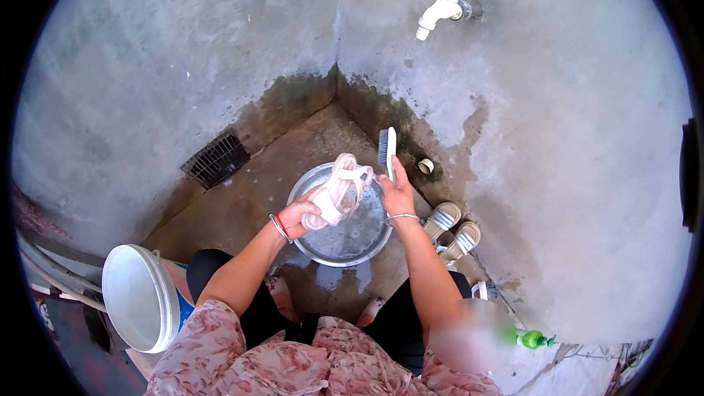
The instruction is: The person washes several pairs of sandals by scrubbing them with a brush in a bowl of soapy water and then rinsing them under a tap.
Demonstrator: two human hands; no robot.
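Note:
My left hand (298, 213) grips a white strappy sandal (336, 193) near one end, holding it tilted above a round metal basin (294, 191). Water with some suds (352, 236) covers the basin's bottom. In my right hand (397, 191) is a white-handled scrub brush (391, 146) with grey bristles, its head pointing away from me. The bristles face left and stand apart from the sandal. A bracelet circles each wrist, and a red band sits on the left one.
Beige sandals with silvery straps (455, 234) lie right of the basin. A white bucket (131, 297) stands at my left. A green pump bottle (532, 339) is at lower right. The wall holds a white tap (441, 8), a drain grate (215, 158) and a short pipe stub (425, 166).

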